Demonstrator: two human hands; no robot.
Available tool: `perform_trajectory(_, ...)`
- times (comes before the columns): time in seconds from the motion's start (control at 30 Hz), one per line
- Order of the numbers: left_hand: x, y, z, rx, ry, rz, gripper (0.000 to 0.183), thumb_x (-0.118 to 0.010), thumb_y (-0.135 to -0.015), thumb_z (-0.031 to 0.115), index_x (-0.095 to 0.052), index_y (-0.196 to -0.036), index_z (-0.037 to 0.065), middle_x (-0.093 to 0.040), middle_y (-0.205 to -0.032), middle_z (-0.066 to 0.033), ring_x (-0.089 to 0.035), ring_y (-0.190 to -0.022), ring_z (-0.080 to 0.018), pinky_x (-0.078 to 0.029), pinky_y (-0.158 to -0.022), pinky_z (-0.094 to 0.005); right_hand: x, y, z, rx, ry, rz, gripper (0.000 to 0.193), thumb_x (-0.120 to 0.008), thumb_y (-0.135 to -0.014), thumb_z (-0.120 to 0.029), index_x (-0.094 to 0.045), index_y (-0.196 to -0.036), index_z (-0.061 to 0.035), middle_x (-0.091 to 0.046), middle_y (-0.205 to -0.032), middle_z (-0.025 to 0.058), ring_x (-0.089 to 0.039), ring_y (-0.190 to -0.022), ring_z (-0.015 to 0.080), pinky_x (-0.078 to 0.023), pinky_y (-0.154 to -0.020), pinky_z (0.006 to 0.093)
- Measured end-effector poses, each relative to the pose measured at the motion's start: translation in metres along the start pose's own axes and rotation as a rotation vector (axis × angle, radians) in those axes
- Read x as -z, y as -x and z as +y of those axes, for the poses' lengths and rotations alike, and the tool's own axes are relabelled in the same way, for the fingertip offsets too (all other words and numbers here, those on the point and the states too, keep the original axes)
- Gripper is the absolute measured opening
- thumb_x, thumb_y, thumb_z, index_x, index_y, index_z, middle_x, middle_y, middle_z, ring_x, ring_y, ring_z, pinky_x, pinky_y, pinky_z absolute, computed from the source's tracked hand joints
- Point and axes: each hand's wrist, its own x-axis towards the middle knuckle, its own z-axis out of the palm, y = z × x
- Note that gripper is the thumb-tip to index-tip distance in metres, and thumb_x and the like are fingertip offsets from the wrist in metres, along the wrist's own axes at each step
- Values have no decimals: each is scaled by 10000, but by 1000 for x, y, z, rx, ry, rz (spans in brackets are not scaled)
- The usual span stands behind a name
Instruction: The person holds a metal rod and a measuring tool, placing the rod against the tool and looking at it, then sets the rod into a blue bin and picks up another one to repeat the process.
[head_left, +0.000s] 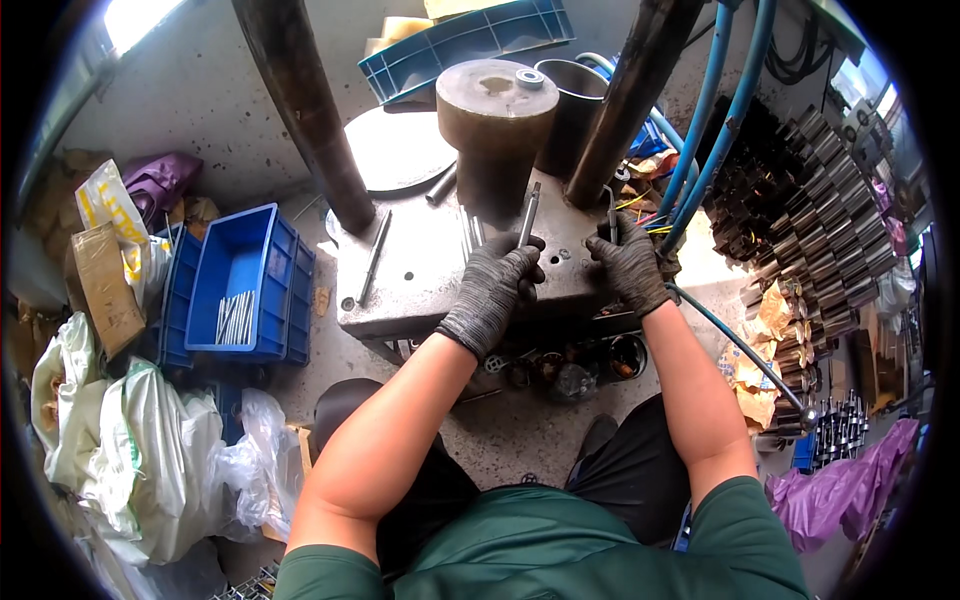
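Note:
My left hand (490, 292), in a dark grey knit glove, is closed around a slim metal shaft (531, 214) that points up and away from me. My right hand (632, 268), gloved alike, pinches a thin dark metal piece with a bent tip (612, 208); its exact kind I cannot make out. Both hands are over the near part of a heavy metal press table (400, 305). Several thin rods (467, 232) lie beside my left hand, partly hidden by it. Another metal rod (375, 258) lies farther left on the table.
A thick steel cylinder (497, 115) stands at the table's middle, a small ring (529, 78) on top. Dark columns (305, 110) rise on both sides. A blue bin (262, 255) with metal rods stands left. Blue hoses (712, 120) and stacked metal parts (815, 215) are right.

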Motion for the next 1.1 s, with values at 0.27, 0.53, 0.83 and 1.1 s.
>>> perform_trajectory(0.27,-20,-6,-14,103,32,-59,192,-656,-978,158,-616,-1149,82,-677,-902,-23,-544,-643,-69,-449,-525,-207,-7,40,-48,31,-577,-139,323,-760,-896,-26,-640,-1195,-4,-705,-978,49,-673,-887,125,-563,-815,284)
perform_trajectory(0.53,-18,4,-26,239,241,-224,231,-703,-997,232,-604,-1181,134,-603,-866,50,-516,-648,-31,-423,-515,-155,-14,61,-54,299,-161,-39,371,-722,-895,-36,-653,-1256,6,-709,-954,80,-693,-874,131,-566,-807,295)
perform_trajectory(0.83,-12,12,-19,132,134,-83,129,-690,-1006,203,-619,-1062,112,-630,-860,3,-547,-653,-67,-431,-491,-183,-5,64,-76,-246,-478,-224,486,-742,-898,-186,-562,-1311,-6,-637,-986,32,-614,-913,132,-526,-840,296)
perform_trajectory(1.1,1,12,2,89,222,123,119,-630,-995,133,-559,-1076,84,-704,-971,-74,-571,-652,-89,-424,-453,-184,5,70,-57,278,139,-151,692,-675,-771,-91,-538,-1446,-24,-645,-1218,184,-624,-1106,341,-518,-970,407)
